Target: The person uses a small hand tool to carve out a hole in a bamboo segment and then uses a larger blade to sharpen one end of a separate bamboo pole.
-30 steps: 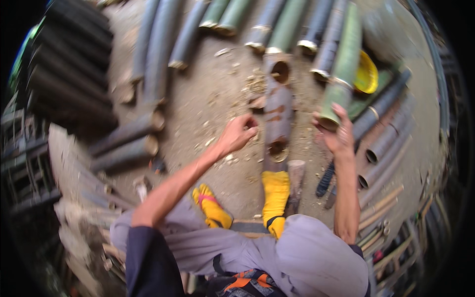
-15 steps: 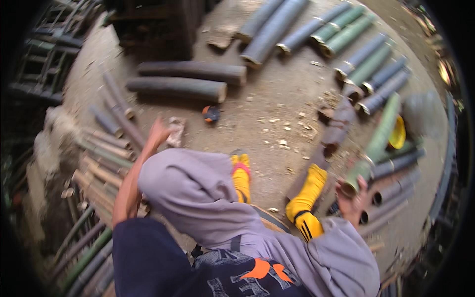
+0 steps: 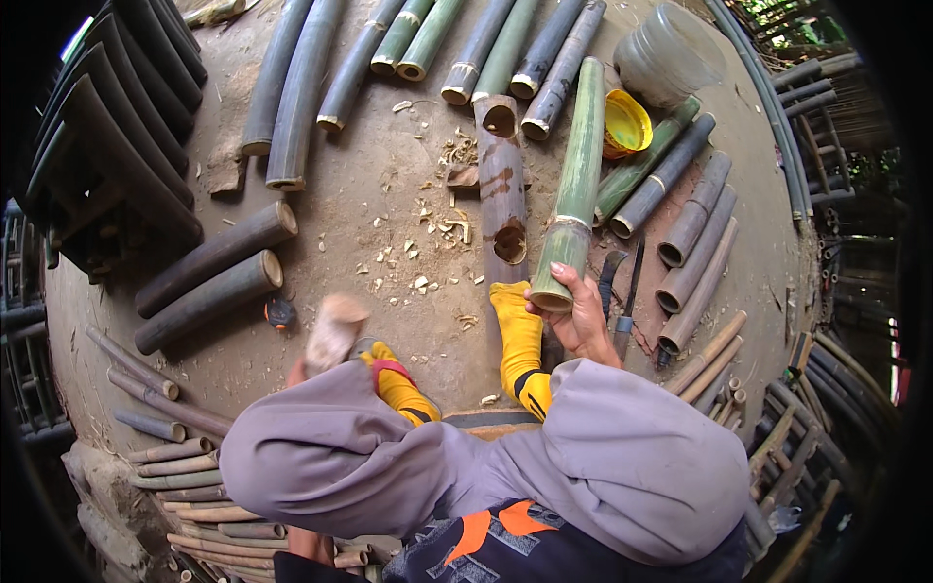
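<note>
My right hand (image 3: pixel 583 316) is closed round the near end of a green bamboo tube (image 3: pixel 575 189), which slants away from me with its cut end toward me. My left hand (image 3: pixel 297 372), largely hidden behind my left knee, grips a short wooden block (image 3: pixel 335 332) blurred by motion. Between my feet and the far tubes lies a dark bamboo length (image 3: pixel 502 189) with two openings cut in its upper side. My right foot in a yellow sock (image 3: pixel 518 335) rests on its near end. Beside my right hand lie a curved blade (image 3: pixel 609 274) and a long knife (image 3: pixel 632 301).
Several bamboo tubes (image 3: pixel 306 97) fan out at the back, and others lie at right. A yellow bowl (image 3: pixel 627 123) and a clear plastic container (image 3: pixel 669 53) stand at far right. Wood chips (image 3: pixel 418 253) litter the ground. A tape measure (image 3: pixel 279 313) lies by two dark tubes at left.
My left hand has lifted the wooden block off the ground toward my left knee. My right hand keeps its hold on the green bamboo tube. The view has turned to the right.
</note>
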`<state>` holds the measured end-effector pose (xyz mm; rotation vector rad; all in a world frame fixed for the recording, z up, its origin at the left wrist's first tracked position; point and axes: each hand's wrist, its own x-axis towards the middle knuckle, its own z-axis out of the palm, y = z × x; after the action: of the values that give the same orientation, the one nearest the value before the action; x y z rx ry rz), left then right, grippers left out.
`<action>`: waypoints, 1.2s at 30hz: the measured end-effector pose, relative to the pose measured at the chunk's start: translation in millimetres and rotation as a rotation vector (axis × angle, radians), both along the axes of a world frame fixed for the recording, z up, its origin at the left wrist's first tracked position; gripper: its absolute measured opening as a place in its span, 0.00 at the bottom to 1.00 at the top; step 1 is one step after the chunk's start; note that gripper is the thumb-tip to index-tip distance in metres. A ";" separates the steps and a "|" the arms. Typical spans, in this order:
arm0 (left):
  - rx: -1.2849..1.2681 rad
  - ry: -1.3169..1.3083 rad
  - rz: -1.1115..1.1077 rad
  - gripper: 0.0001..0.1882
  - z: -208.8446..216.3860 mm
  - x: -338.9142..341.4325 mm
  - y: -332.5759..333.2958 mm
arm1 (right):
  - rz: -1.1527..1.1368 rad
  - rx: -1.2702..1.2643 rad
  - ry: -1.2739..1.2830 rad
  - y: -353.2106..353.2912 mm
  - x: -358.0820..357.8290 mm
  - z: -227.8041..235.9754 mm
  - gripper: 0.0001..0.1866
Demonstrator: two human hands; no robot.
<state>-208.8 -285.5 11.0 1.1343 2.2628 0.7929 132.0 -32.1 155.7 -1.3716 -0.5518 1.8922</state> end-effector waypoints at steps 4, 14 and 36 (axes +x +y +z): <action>-0.010 0.081 -0.353 0.44 24.0 34.1 120.6 | -0.062 0.011 0.003 -10.7 4.6 15.3 0.26; -0.197 0.241 -0.495 0.44 5.9 59.7 191.6 | -0.071 0.024 -0.042 -14.2 19.7 1.7 0.30; -0.120 0.178 0.249 0.42 -78.2 23.8 6.2 | 0.075 0.119 -0.599 -16.7 28.0 -65.7 0.34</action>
<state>-185.0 -279.3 -67.3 0.9117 2.5985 0.6591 160.0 -48.8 90.0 -1.8575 -0.9988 1.4548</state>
